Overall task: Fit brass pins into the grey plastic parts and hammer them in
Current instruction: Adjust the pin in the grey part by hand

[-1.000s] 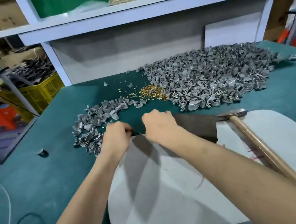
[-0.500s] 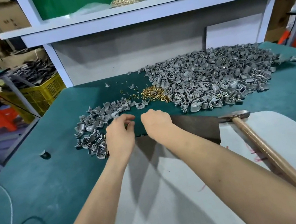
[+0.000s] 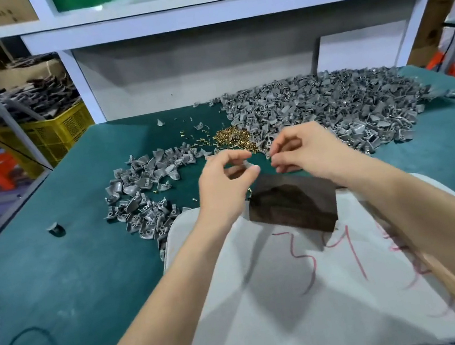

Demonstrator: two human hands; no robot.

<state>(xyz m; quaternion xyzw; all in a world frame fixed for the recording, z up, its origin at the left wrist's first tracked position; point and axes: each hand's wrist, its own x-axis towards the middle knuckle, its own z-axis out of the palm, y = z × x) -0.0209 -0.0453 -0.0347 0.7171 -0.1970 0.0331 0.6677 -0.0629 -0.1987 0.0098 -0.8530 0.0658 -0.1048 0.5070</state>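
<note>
The left hand (image 3: 222, 185) curls its fingers (image 3: 235, 156) and thumb into a pinch on a small grey part (image 3: 247, 163), held above the table (image 3: 58, 271). Just beside it, the right hand (image 3: 306, 151) has its fingertips (image 3: 276, 162) drawn together; whether they hold a pin is too small to tell. Behind both hands lies the heap of brass pins (image 3: 231, 139), touching the big pile of grey parts (image 3: 328, 107). A smaller pile (image 3: 140, 191) lies to the left. Below the hands, a dark block (image 3: 293, 206) rests on a white board (image 3: 271, 313).
</note>
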